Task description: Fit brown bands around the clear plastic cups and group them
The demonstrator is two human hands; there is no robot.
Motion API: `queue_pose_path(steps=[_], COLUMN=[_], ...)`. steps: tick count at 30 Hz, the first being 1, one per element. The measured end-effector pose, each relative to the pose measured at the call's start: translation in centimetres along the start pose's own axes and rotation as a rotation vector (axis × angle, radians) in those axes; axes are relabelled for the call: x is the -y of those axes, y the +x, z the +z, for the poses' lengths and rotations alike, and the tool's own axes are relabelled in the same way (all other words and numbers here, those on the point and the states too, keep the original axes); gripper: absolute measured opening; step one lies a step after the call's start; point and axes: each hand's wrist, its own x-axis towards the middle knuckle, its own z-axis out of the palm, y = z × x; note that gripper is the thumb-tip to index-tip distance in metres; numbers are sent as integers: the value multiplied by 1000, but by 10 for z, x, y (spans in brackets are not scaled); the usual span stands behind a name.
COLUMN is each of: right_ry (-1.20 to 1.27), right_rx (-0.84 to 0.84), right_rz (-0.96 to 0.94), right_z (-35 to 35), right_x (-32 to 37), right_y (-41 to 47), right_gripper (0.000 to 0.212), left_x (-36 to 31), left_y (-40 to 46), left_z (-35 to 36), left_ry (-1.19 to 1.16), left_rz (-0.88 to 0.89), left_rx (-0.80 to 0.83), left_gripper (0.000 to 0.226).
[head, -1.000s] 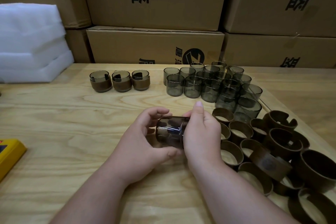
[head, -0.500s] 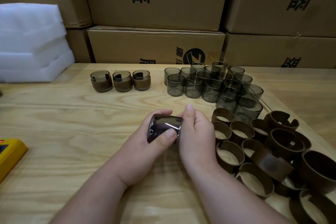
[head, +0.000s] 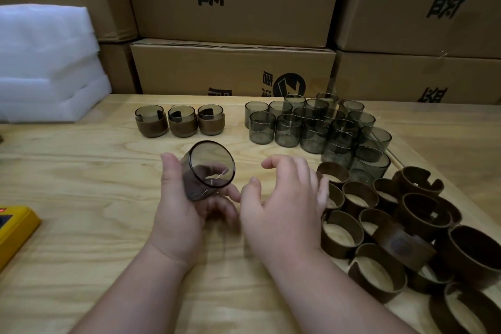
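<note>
My left hand point(head: 179, 214) grips a clear smoky cup point(head: 207, 169) with a brown band on its lower part, tilted so its mouth faces away from me. My right hand point(head: 282, 200) hovers just right of it, fingers loosely curled, holding nothing. Three banded cups point(head: 180, 123) stand in a row at the back of the wooden table point(head: 81, 171). Several bare clear cups point(head: 314, 127) cluster at the back right. Several loose brown bands point(head: 385, 228) lie in a heap on the right.
Stacked cardboard boxes point(head: 233, 70) wall off the back of the table. White foam sheets point(head: 46, 62) sit at the back left. A yellow device point(head: 13, 230) lies at the left edge.
My right hand has let go of the cup and drawn away to the right. My left hand has turned the banded cup so its mouth points away and lifted it slightly toward the row.
</note>
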Motion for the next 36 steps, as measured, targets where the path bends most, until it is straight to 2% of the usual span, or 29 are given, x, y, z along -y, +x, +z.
queue_pose_path(steps=[2, 8, 15, 18, 23, 26, 28, 31, 34, 36], right_ry=[-5, 40, 43, -6, 14, -27, -59, -33, 10, -3], right_rx=[53, 51, 26, 40, 181, 200, 230, 265, 274, 279], right_rz=[13, -37, -70, -46, 18, 16, 18, 13, -6, 4], right_z=[0, 2, 1, 2, 3, 5, 6, 7, 7, 8], right_x=[-1, 0, 3, 0, -3, -4, -5, -7, -6, -7], right_y=[0, -2, -4, -3, 0, -1, -1, 1, 1, 2], right_gripper=[18, 7, 1, 11, 31, 39, 45, 54, 61, 64], left_x=[-2, 0, 3, 4, 3, 3, 4, 5, 7, 9], left_y=[2, 7, 10, 10, 10, 10, 9, 9, 10, 12], left_z=[0, -2, -3, -3, -4, -5, -6, -9, -11, -13], left_ry=[-2, 23, 39, 70, 115, 100, 106, 119, 116, 118], left_rz=[-25, -54, -43, -35, -41, -11, -4, 10, 36, 61], left_rx=[-17, -97, -141, -140, -137, -147, -156, -159, -168, -169], left_gripper=[92, 95, 83, 75, 71, 50, 46, 48, 67, 65])
